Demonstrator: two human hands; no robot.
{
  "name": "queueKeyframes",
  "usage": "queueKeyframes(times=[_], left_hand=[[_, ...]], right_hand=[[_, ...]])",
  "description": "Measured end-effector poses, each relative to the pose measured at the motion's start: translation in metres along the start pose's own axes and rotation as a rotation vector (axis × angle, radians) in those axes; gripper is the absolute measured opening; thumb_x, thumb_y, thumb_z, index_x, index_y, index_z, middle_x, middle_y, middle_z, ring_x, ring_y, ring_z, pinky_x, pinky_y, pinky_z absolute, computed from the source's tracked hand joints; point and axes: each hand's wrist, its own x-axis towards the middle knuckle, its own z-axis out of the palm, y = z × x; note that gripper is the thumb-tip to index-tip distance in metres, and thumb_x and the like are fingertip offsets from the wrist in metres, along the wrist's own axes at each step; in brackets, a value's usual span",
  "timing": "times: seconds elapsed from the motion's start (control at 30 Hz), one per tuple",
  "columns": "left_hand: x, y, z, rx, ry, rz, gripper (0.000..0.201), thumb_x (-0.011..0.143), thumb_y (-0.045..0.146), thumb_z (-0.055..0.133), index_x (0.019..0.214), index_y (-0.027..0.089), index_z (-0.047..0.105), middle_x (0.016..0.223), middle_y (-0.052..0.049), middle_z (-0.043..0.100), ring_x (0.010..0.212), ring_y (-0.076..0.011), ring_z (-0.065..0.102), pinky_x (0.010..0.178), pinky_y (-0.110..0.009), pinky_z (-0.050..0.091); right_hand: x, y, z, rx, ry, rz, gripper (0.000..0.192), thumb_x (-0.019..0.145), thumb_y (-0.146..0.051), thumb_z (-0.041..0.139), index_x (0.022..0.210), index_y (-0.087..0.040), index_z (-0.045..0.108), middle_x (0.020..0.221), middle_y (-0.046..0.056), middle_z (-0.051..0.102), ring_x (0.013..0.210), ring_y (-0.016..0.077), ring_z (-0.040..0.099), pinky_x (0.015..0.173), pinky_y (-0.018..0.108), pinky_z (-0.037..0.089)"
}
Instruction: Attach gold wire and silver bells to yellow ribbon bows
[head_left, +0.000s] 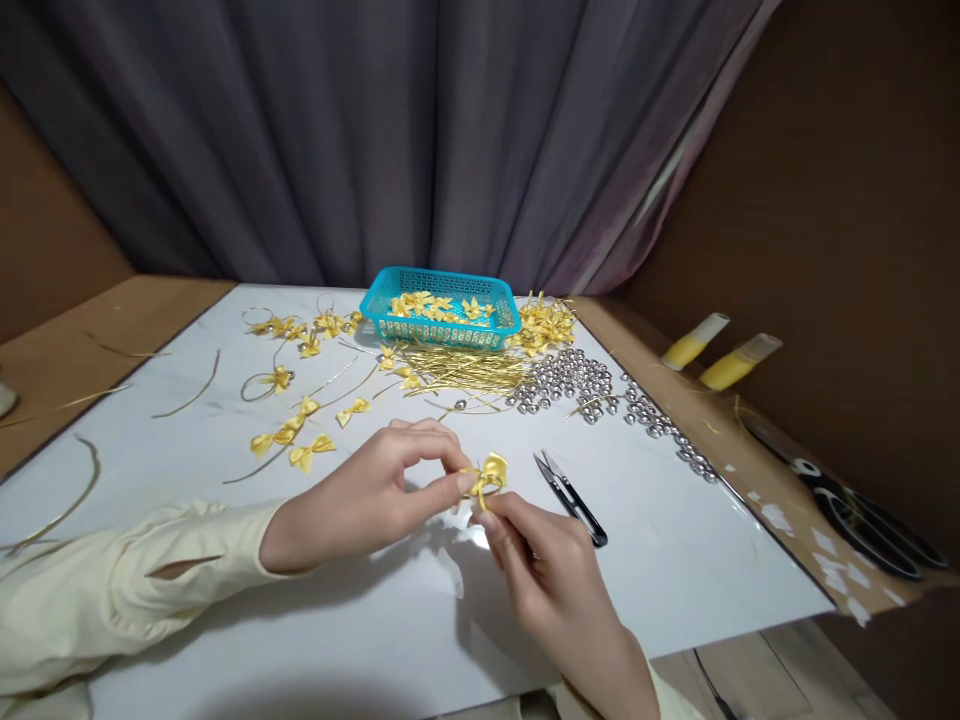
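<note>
A small yellow ribbon bow is held up above the white board, between my two hands. My left hand pinches its left side with thumb and index finger. On the lower right, my right hand grips a gold cord that loops at the bow; the fingertips partly hide it. Black thread snips lie just right of my right hand. Several loose yellow bows rest beyond my left wrist, some with gold cords attached.
A blue basket with yellow bows stands at the back. Before it lie a bundle of gold cords and many silver beads. Two yellow-filled tubes and black scissors are along the right edge.
</note>
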Motion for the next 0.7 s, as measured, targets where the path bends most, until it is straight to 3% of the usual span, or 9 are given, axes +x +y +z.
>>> queueKeyframes(times=[0.13,0.5,0.7], left_hand=[[0.001,-0.001,0.000,0.041,-0.019,0.012,0.018,0.086,0.023,0.049,0.073,0.016,0.060,0.079,-0.003,0.059,0.081,-0.0161,0.054,0.076,-0.027,0.042],[0.003,-0.003,-0.003,-0.018,-0.148,0.043,0.019,0.089,0.026,0.047,0.077,0.016,0.059,0.083,-0.002,0.060,0.084,-0.0151,0.054,0.075,-0.025,0.041],[0.002,-0.004,-0.001,-0.033,-0.192,0.024,0.024,0.091,0.028,0.046,0.074,0.015,0.059,0.079,0.000,0.057,0.082,-0.0139,0.053,0.074,-0.024,0.039]], right_hand=[[-0.001,0.002,-0.007,0.020,-0.094,0.014,0.021,0.091,-0.013,0.038,0.071,-0.018,0.045,0.056,-0.005,0.041,0.046,0.0072,0.036,0.046,0.017,0.030],[-0.004,0.005,-0.022,0.083,-0.170,0.024,0.018,0.094,-0.017,0.037,0.081,-0.018,0.051,0.059,-0.005,0.046,0.050,0.0076,0.041,0.049,0.018,0.032],[-0.009,0.006,-0.020,0.101,-0.143,-0.001,0.015,0.093,-0.015,0.038,0.084,-0.020,0.049,0.062,-0.004,0.046,0.051,0.0079,0.040,0.050,0.019,0.032]])
